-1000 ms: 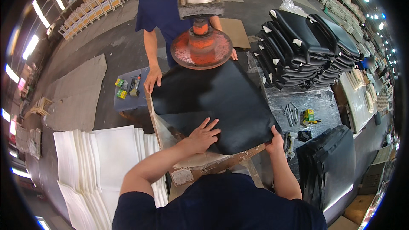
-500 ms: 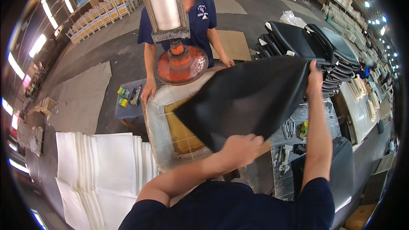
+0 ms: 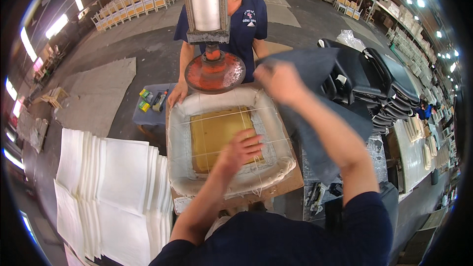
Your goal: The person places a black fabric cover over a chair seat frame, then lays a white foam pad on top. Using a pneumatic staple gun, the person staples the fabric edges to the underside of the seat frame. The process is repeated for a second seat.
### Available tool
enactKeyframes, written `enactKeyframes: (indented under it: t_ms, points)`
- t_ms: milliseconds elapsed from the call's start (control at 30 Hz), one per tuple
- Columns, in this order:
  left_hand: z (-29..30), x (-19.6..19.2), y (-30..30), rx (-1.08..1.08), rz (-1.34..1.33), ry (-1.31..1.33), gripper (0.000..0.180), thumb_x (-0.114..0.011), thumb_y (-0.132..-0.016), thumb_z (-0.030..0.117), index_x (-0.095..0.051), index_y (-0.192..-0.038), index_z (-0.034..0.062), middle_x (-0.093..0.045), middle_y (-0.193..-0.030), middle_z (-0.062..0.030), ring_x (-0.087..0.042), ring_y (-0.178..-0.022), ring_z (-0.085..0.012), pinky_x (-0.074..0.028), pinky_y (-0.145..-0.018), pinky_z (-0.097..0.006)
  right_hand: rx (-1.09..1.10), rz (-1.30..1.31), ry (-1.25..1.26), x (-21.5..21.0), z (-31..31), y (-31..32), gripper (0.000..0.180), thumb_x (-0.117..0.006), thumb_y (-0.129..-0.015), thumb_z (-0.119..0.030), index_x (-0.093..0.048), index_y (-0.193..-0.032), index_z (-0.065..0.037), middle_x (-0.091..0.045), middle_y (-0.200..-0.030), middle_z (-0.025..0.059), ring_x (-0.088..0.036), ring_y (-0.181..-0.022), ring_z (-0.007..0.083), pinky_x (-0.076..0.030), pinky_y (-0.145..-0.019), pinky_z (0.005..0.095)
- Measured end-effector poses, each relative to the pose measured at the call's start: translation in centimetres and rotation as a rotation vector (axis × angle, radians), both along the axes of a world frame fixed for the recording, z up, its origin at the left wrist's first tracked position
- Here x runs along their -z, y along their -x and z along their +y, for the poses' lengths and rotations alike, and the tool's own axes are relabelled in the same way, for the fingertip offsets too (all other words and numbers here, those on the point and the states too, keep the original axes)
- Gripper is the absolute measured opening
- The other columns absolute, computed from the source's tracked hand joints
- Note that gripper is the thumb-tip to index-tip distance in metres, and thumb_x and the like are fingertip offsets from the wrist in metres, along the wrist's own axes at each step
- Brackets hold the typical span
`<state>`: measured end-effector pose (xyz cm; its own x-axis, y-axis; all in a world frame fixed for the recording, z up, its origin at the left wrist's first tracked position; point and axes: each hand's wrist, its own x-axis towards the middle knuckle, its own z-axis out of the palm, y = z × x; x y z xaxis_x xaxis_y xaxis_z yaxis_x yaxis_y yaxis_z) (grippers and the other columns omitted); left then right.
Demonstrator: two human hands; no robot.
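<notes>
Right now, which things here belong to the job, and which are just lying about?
Seemingly in use:
black sheet, apparently in the right hand
white-rimmed form, below the left hand
red disc, near its far edge

Seemingly just lying about:
green-and-yellow boxes
grey sheet on the floor
pale chairs behind

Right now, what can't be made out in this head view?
All in the head view:
Right hand: motion blur hides whether it grips the dark sheet.
Co-worker's left hand: hidden, apparently behind the right hand or sheet.
Table at right: partly covered by sheet and right forearm.
Silver column: upper end cut off by top edge.
</notes>
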<state>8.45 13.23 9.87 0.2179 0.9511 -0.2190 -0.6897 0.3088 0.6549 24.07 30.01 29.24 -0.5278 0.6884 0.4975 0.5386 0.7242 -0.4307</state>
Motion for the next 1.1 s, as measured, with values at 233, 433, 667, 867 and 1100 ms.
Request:
enactKeyframes:
  t_ms: [233, 433, 667, 867, 1100]
  points:
    - [-4.2, 1.2, 18.2, -0.101, -0.028, 0.141, 0.067, -0.062, -0.108, 0.062, -0.064, -0.142, 0.0039, -0.073, -0.133, -0.0152, -0.073, -0.117, -0.0305, -0.062, -0.091, -0.044, -0.483, -0.040, 0.133, 20.0, -15.7, 15.2, 0.020, -0.071, -0.100, -0.027, -0.073, -0.100, -0.007, -0.073, -0.104, 0.0119, -0.071, -0.102, 0.0381, -0.054, -0.090, 0.0508]
    - [-7.3, 6.0, 21.9, -0.045, 0.603, 0.391, 0.036, -0.069, -0.109, 0.018, -0.064, -0.138, -0.0027, -0.076, -0.123, -0.0149, -0.076, -0.106, -0.0289, -0.063, -0.091, -0.047, -0.501, 0.114, 0.266, 23.7, -23.0, 15.9, 0.039, -0.077, -0.101, -0.037, -0.075, -0.124, -0.005, -0.075, -0.128, 0.0132, -0.067, -0.126, 0.0367, -0.052, -0.106, 0.0490]
    - [-8.9, 4.7, 21.1, -0.136, 0.470, 0.374, 0.042, -0.064, -0.113, 0.019, -0.058, -0.147, -0.0042, -0.073, -0.137, -0.0160, -0.071, -0.122, -0.0295, -0.056, -0.107, -0.044, 1.150, 0.136, 0.350, 26.0, -18.5, -15.3, 0.060, -0.075, -0.101, -0.040, -0.065, -0.145, -0.001, -0.068, -0.141, 0.0262, -0.064, -0.134, 0.0431, -0.050, -0.114, 0.0494]
    - [-8.6, 3.8, 22.5, -0.171, 0.493, 0.275, 0.040, -0.061, -0.115, 0.020, -0.060, -0.145, -0.0064, -0.074, -0.135, -0.0149, -0.072, -0.118, -0.0266, -0.056, -0.106, -0.040, 1.048, 0.366, 0.868, 31.8, -19.7, -17.3, 0.039, -0.089, -0.091, -0.036, -0.081, -0.105, -0.001, -0.080, -0.092, 0.0156, -0.076, -0.086, 0.0252, -0.057, -0.081, 0.0408]
    - [-11.2, 0.3, 25.3, -0.308, 0.508, 0.171, 0.041, -0.060, -0.115, 0.021, -0.060, -0.145, -0.0073, -0.074, -0.134, -0.0157, -0.073, -0.116, -0.0247, -0.057, -0.105, -0.038, 0.913, 0.441, 0.438, 26.9, -15.9, -13.8, 0.030, -0.086, -0.092, -0.025, -0.069, -0.094, 0.000, -0.070, -0.078, 0.0136, -0.066, -0.073, 0.0237, -0.053, -0.072, 0.0402]
